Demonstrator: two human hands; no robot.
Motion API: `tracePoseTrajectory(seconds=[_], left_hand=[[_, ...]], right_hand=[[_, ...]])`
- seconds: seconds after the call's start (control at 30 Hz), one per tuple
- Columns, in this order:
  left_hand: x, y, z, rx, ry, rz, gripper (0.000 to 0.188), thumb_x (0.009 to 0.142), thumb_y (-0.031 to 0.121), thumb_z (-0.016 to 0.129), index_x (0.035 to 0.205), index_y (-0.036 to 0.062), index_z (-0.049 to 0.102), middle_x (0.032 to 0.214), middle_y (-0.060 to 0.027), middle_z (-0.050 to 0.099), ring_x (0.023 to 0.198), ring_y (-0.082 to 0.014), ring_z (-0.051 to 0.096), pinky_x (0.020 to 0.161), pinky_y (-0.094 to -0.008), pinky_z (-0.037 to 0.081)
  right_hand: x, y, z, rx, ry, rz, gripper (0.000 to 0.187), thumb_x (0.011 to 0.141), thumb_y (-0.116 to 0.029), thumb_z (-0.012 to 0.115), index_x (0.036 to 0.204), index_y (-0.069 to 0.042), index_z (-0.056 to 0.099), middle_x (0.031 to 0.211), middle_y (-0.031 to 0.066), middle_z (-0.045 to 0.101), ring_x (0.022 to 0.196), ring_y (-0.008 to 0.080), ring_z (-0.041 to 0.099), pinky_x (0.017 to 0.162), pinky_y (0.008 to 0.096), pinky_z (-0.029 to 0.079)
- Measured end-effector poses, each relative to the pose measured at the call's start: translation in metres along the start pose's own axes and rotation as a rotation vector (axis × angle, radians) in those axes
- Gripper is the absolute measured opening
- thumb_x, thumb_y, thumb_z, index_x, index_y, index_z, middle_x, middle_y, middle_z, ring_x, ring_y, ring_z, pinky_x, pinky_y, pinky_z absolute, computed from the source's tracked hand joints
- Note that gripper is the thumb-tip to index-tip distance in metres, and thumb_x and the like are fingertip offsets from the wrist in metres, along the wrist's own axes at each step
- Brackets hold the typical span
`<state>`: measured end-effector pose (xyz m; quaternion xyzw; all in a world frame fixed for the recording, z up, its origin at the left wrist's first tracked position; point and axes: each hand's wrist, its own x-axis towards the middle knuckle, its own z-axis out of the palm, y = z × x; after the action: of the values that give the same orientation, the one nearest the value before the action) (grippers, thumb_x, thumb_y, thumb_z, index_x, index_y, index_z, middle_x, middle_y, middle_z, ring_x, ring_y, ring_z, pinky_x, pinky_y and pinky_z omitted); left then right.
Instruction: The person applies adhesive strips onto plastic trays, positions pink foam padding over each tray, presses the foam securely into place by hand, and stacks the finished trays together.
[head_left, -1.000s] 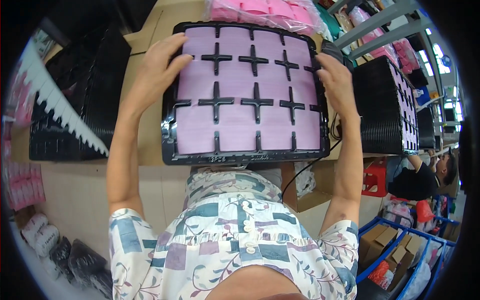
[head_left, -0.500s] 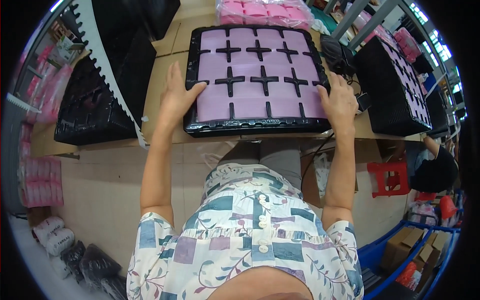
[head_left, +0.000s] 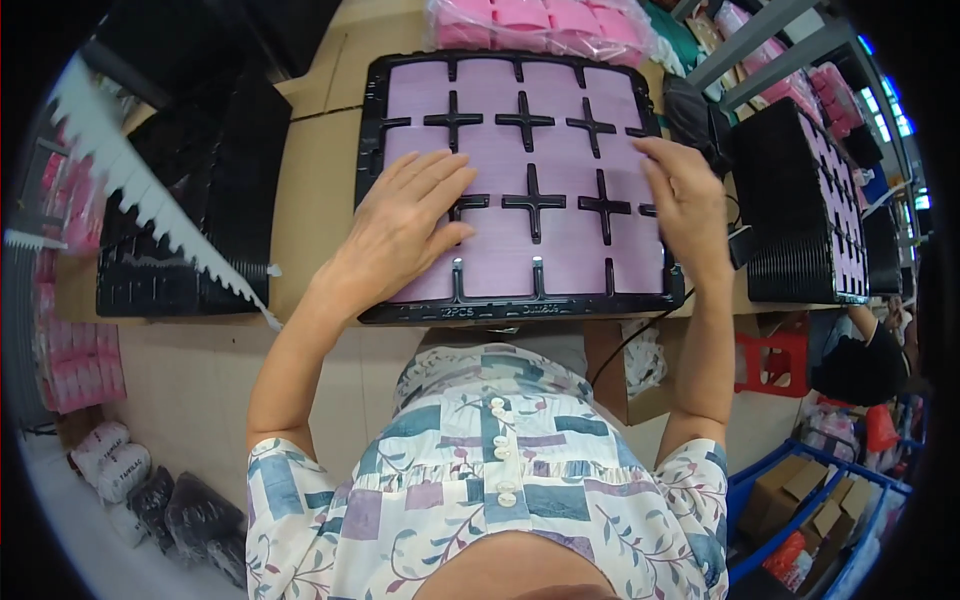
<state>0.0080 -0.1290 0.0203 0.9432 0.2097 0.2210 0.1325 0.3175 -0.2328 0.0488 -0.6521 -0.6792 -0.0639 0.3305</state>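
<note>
Lilac sheeting (head_left: 565, 162) underlies left hand (head_left: 400, 228) — flat, thumb spread — and half-curled right hand (head_left: 690, 195).

One black cross (head_left: 471, 203) is partly covered by the left grip (head_left: 400, 225); the tray (head_left: 560, 307) is concealed in part — at its right rim — by the right grip (head_left: 690, 195). The bagged pink packs (head_left: 525, 18) are cut off by the upper edge.

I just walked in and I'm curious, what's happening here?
A person has both hands at a black tray on a table, with lilac pieces showing between its black crosses. The left hand spreads over the tray's left side; the right hand is at its right edge. Plastic-wrapped pink packs lie beyond.
</note>
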Motion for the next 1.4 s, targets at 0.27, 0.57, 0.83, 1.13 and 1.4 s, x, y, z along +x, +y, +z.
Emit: tracePoseTrajectory(seconds=[0.27,0.57,0.83,1.13,1.4], left_hand=[[0.007,-0.003,-0.002,-0.087,-0.039,-0.002,0.050,0.073,0.012,0.078,0.118,-0.0001,0.062,0.127,-0.0157,0.060,0.121,-0.0351,0.055,0.105,-0.0487,0.042],[0.007,-0.043,-0.019,0.114,0.237,-0.343,0.021,0.086,0.000,0.067,0.106,0.0005,0.070,0.110,-0.0122,0.069,0.105,-0.0315,0.063,0.090,-0.0394,0.051],[0.009,-0.040,-0.013,0.138,0.223,-0.351,0.020,0.081,0.002,0.071,0.101,0.0009,0.071,0.107,-0.0113,0.069,0.101,-0.0315,0.063,0.087,-0.0385,0.051],[0.014,-0.009,0.002,-0.043,-0.091,-0.115,0.041,0.079,0.018,0.072,0.116,0.0033,0.067,0.125,-0.0091,0.063,0.118,-0.0305,0.055,0.101,-0.0449,0.043],[0.006,-0.013,0.015,0.016,-0.197,-0.129,0.054,0.082,0.042,0.064,0.128,0.0140,0.062,0.142,-0.0078,0.049,0.125,-0.0310,0.047,0.106,-0.0481,0.036]], right_hand=[[-0.003,0.036,0.009,-0.034,-0.123,0.229,0.017,0.089,-0.013,0.067,0.101,-0.001,0.069,0.088,0.0132,0.064,0.082,0.0322,0.063,0.073,0.0397,0.050],[0.010,0.034,0.032,-0.425,-0.155,0.141,0.036,0.087,-0.025,0.071,0.117,-0.006,0.063,0.093,0.0089,0.059,0.079,0.0276,0.059,0.069,0.0385,0.048],[0.013,0.038,0.035,-0.427,-0.175,0.102,0.023,0.090,-0.018,0.068,0.110,-0.007,0.065,0.097,0.0088,0.061,0.083,0.0267,0.060,0.074,0.0380,0.047],[0.048,-0.018,0.066,0.066,-0.395,-0.525,0.029,0.070,-0.009,0.066,0.097,-0.002,0.068,0.100,0.0082,0.063,0.091,0.0234,0.060,0.084,0.0384,0.048],[0.045,-0.016,0.069,0.107,-0.531,-0.642,0.041,0.070,-0.023,0.075,0.104,0.000,0.069,0.115,0.0090,0.062,0.106,0.0243,0.059,0.098,0.0437,0.046]])
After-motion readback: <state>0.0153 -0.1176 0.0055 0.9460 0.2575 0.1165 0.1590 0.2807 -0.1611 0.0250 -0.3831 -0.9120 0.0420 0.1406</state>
